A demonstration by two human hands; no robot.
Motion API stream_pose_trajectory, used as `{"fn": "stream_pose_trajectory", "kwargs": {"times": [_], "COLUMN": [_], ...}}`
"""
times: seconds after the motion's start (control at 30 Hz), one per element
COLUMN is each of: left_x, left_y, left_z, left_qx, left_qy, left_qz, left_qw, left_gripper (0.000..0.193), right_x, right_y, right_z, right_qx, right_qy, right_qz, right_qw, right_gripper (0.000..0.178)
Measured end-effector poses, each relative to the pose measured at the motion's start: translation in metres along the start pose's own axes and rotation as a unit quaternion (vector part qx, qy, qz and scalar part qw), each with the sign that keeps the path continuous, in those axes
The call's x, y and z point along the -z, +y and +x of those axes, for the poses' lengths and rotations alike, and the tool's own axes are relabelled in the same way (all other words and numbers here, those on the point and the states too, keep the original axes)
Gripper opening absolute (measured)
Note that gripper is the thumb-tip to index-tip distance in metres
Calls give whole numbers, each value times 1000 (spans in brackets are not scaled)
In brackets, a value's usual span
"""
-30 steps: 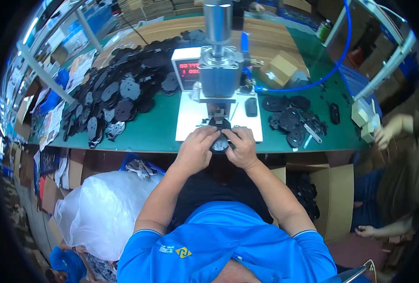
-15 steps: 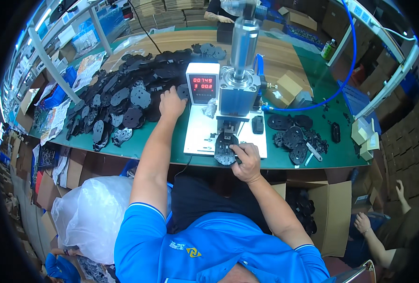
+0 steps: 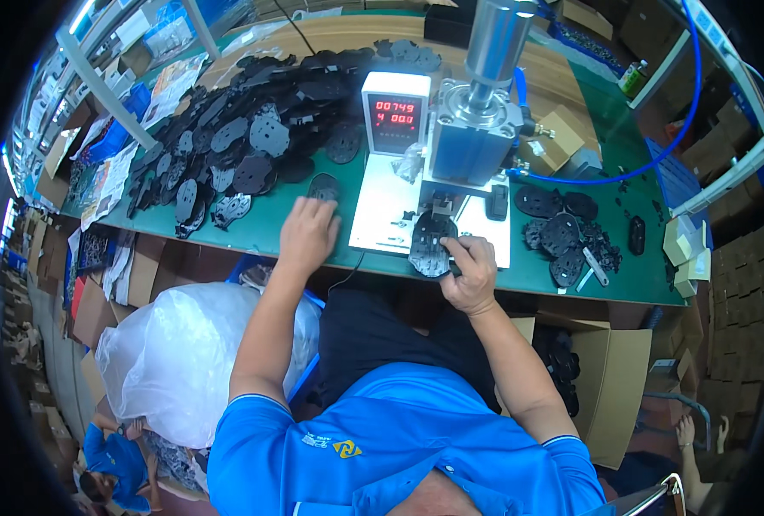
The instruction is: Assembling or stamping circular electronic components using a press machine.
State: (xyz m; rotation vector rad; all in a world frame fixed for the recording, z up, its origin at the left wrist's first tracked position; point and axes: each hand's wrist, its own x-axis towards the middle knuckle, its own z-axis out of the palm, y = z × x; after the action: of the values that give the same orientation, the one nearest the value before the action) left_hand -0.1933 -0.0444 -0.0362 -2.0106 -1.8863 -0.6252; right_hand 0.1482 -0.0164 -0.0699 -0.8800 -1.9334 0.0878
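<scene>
Plate (image 3: 427, 258) is lying between six and seven o'clock of the press (image 3: 468, 142), by the near edge of the white base (image 3: 375, 219). At the plate's three o'clock, the right hand (image 3: 473, 277) is touching its edge with curled fingers; whether they are pinching it, I cannot tell. At nine o'clock, the left hand (image 3: 308, 234) is reaching a second plate (image 3: 323, 186), its grip not showing clearly. A dark pile (image 3: 227, 133) is spreading at that hand's eleven o'clock.
</scene>
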Motion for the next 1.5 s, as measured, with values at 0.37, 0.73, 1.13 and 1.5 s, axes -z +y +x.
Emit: {"fn": "stream_pose_trajectory", "kwargs": {"times": [0.37,0.73,1.13,1.5], "left_x": [16,47,37,20], "left_y": [-5,3,141,153], "left_z": [-46,-86,-3,-6], "left_qx": [31,33,-166,-175], "left_qy": [-62,-68,38,50], "left_qz": [-98,-110,-216,-128], "left_qw": [993,991,961,975], "left_gripper": [73,55,41,31], "right_x": [1,10,111,122], "right_y": [-9,-7,31,28], "right_z": [5,8,-2,-3], "right_qx": [-7,-17,-129,-97], "right_qy": [0,-6,46,48], "right_qz": [16,16,76,-153], "right_qw": [1000,1000,988,982], "right_gripper": [45,42,42,50]}}
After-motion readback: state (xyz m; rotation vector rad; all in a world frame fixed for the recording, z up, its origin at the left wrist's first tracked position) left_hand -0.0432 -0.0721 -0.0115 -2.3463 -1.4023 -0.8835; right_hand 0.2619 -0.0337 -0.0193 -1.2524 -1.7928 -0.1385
